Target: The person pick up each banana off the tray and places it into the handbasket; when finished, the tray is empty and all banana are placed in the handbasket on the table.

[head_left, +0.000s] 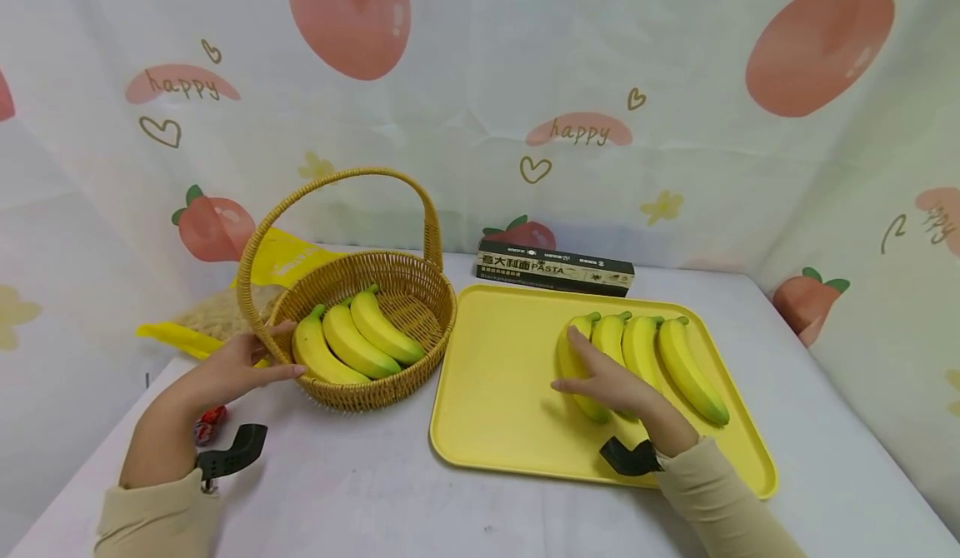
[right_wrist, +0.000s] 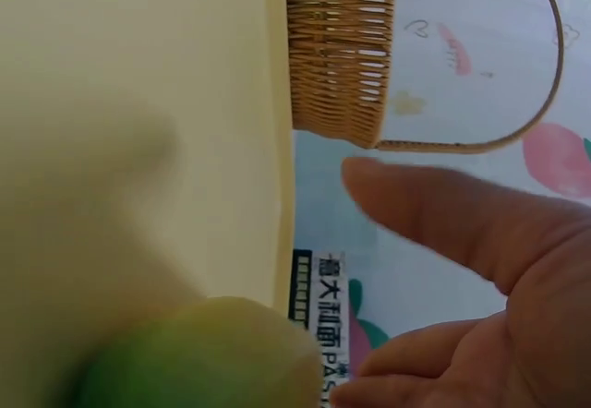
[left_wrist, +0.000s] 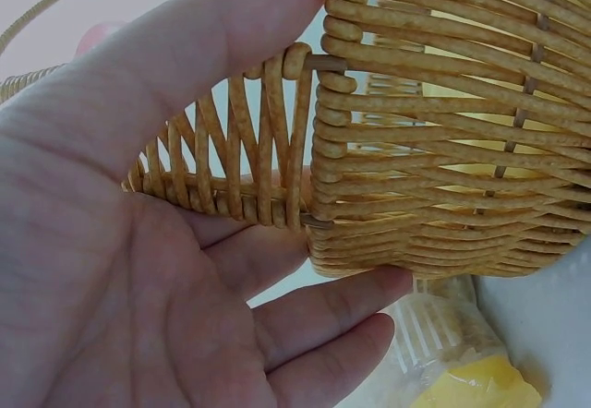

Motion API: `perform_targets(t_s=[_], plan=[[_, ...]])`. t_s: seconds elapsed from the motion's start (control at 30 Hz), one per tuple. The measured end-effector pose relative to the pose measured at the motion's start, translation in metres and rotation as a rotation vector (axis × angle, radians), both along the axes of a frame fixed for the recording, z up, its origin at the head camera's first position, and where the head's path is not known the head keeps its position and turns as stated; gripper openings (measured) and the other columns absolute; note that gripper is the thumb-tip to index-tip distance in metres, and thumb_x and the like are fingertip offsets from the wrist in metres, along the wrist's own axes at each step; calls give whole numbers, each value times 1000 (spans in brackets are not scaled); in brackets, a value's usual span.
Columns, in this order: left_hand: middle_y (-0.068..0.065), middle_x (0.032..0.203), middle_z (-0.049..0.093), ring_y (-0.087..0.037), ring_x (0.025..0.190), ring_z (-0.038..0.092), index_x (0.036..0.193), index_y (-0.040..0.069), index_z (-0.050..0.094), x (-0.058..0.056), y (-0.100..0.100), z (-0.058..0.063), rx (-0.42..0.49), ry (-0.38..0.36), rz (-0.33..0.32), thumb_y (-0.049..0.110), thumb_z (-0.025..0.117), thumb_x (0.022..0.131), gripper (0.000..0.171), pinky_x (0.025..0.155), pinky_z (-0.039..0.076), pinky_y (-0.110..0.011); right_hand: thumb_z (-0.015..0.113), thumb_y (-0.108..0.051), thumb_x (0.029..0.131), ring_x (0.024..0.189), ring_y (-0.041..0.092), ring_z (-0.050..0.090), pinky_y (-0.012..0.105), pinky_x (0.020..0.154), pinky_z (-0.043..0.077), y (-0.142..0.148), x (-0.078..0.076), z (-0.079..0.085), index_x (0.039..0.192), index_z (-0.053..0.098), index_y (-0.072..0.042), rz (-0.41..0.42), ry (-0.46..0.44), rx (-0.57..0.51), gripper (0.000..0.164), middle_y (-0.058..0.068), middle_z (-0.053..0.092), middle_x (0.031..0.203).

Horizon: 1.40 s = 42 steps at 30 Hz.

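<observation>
My left hand point(head_left: 234, 368) grips the left side of the wicker basket point(head_left: 352, 397), where the handle meets the rim. In the left wrist view the thumb lies on the rim and the fingers reach round behind the handle's base. Three bananas point(head_left: 358, 343) lie side by side inside. My right hand point(head_left: 613, 385) hovers by the leftmost banana point(head_left: 572, 360) on the yellow tray point(head_left: 495, 383), partly covering it. The right wrist view shows the thumb spread from the fingers, with the green tip of a banana point(right_wrist: 208, 362) below and nothing between them.
More bananas point(head_left: 688, 371) lie in a row on the tray's right. Behind the tray stands a black pasta box point(head_left: 553, 268). A yellow bag point(head_left: 225, 312) sits behind the basket, and a small red wrapped item point(head_left: 208, 425) by the left wrist. A printed curtain surrounds the table.
</observation>
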<state>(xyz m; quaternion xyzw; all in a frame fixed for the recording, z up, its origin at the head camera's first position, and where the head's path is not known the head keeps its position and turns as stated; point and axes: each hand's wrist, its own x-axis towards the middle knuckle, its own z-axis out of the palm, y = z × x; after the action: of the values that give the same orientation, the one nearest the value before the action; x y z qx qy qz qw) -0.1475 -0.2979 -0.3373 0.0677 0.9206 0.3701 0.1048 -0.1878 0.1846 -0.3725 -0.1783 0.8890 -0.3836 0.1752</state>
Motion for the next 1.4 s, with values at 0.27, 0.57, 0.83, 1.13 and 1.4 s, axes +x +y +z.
perform_targets(t_s=[0.27,0.57,0.83,1.13,1.4], plan=[[-32,144,29,-52,128,33,147,-1,20,0,0,-1,-10,-3,3,38,64,86,85,99,34,-64,56,4,87,139,47,1,60,112,12,-9,-3,-11,143,6,15,19,154,77,76,33,-4,151],[-33,143,30,-51,127,35,146,-2,21,-1,0,0,-14,9,-4,38,64,86,84,99,35,-63,60,-3,87,139,46,8,59,112,15,-8,-6,-25,144,9,13,28,189,32,78,34,6,150],[-34,144,28,-51,128,34,146,-3,20,0,0,1,-6,1,-2,37,64,87,84,99,35,-63,59,-7,89,140,45,7,59,112,14,-7,-7,-28,145,7,9,46,170,15,79,31,6,151],[-33,144,27,-52,128,33,146,-3,20,0,0,1,-8,-1,0,38,64,87,84,100,34,-63,58,-5,89,139,45,14,58,111,18,-7,-8,-26,145,11,10,56,186,27,75,30,12,151],[-33,144,28,-52,127,34,146,-3,20,0,0,0,-7,6,1,37,64,87,84,99,34,-63,58,-2,88,140,42,17,56,112,19,-10,-9,-9,146,14,7,81,176,14,73,26,16,152]])
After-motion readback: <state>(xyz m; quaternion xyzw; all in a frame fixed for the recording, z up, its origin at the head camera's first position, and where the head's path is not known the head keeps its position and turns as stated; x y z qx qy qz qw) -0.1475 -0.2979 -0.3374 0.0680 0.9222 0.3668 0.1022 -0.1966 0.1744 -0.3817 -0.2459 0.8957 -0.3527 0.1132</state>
